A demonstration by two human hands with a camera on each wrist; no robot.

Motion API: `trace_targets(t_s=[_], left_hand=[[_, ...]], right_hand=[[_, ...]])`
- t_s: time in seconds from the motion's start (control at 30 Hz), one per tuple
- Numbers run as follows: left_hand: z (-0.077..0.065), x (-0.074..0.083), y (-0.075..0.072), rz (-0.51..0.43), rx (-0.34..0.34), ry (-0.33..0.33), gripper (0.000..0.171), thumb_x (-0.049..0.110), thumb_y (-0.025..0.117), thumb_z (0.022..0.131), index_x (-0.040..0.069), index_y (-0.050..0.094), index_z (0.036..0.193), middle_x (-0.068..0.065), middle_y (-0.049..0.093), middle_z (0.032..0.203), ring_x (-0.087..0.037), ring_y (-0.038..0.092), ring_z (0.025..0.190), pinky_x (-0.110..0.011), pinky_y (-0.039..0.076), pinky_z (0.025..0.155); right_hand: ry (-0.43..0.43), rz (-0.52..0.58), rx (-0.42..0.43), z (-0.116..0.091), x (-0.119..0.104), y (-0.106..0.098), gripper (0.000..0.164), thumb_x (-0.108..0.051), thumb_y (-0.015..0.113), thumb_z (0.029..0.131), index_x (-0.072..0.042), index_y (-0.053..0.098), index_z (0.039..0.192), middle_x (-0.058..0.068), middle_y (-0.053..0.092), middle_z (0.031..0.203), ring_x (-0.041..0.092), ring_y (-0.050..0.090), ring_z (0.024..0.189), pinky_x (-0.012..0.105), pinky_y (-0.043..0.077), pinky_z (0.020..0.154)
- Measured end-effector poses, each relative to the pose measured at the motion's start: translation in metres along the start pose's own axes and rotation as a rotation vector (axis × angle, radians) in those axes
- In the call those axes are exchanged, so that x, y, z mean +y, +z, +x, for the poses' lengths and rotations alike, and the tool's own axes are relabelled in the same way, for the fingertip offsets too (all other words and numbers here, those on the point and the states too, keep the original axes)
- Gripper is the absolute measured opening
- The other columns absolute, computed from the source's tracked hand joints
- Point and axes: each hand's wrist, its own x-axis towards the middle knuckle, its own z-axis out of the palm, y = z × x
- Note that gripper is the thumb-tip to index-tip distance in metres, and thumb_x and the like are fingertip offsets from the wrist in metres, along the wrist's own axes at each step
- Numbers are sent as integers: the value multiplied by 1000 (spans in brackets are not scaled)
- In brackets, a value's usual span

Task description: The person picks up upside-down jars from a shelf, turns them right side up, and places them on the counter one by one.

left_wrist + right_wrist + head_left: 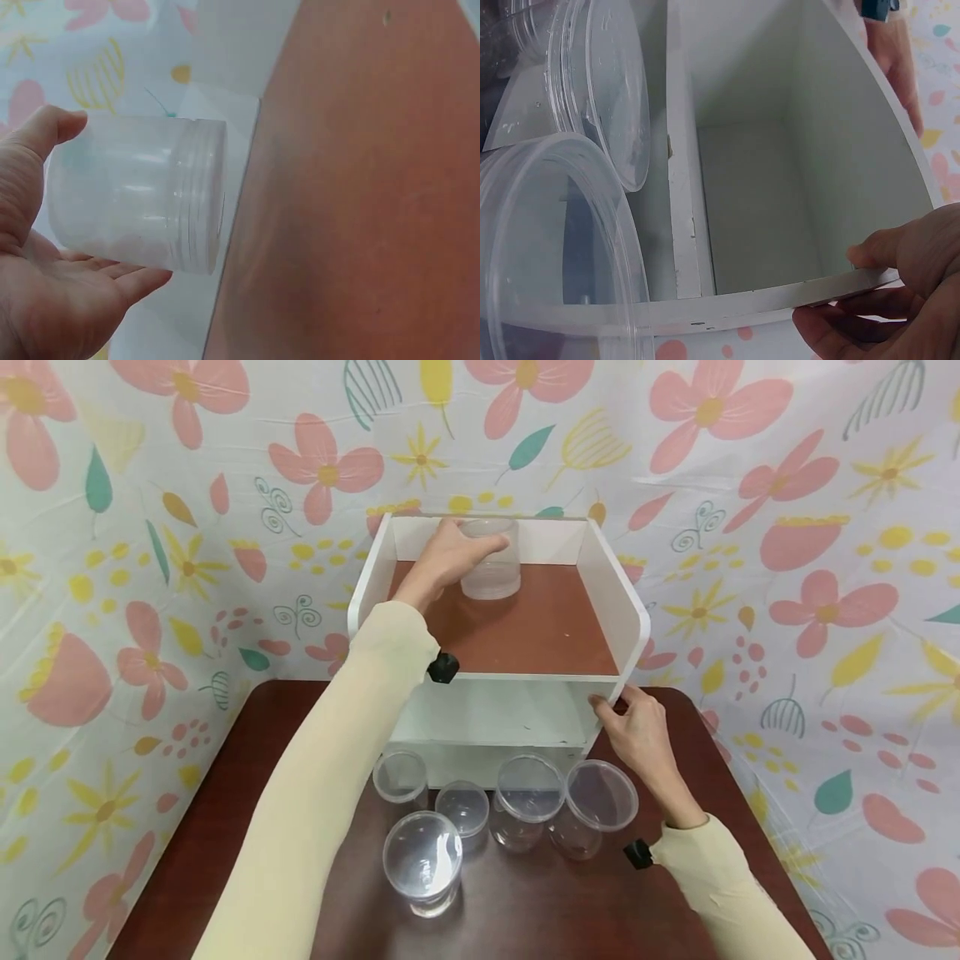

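My left hand (453, 556) holds a clear plastic jar (491, 560) over the brown top board (540, 627) of a small white shelf unit (626, 610), near its back panel. In the left wrist view the thumb and fingers lie on opposite sides of the jar (127, 191), and its ridged, lid-like end (202, 195) faces the board. With my right hand (641, 735) I grip the front edge of the unit's right side panel (840, 289), thumb inside and fingers outside.
Several clear lidded jars stand on the dark table (525, 910) before the unit: a front one (423, 860), a left one (400, 777) and a right one (600, 797) among them. The white middle shelf (495, 714) lies below the brown board. Flowered cloth (750, 610) hangs behind.
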Motion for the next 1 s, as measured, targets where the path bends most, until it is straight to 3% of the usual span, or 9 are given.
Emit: trace_targets(t_s=[0.17,0.37,0.67,0.9,1.0], left_hand=[[-13,0,-7,-54,-23,-19,98,62,72,87,28,22,165,10,26,165,-10,32,146,-33,30,119],[-32,-6,-15,-106,-55,-26,99,66,75,84,30,27,163,13,31,161,-8,32,145,-34,29,119],[-55,-19,-24,-222,-92,72,100,59,77,86,16,28,162,7,33,160,-10,40,140,-33,34,116],[-76,-30,-24,-231,-82,115,95,55,76,89,9,32,159,4,40,157,-12,47,135,-32,39,113],[-85,-34,-24,-315,-95,145,89,47,74,92,5,32,158,-4,45,152,-15,50,133,-34,39,113]], right_hand=[[6,4,-9,-1,1,0,15,-11,72,93,3,74,97,15,69,77,22,56,63,27,41,54],[13,3,-12,-1,2,0,16,-12,72,94,3,74,100,18,73,86,27,63,71,28,44,57],[21,8,-14,1,-1,0,16,-11,72,94,4,74,101,18,73,84,27,63,69,26,43,55],[75,4,-48,0,-3,-3,19,-17,72,96,1,74,101,14,71,79,21,56,65,28,42,56],[94,3,-63,1,-3,-2,21,-18,72,96,1,75,103,14,71,80,20,56,66,29,42,57]])
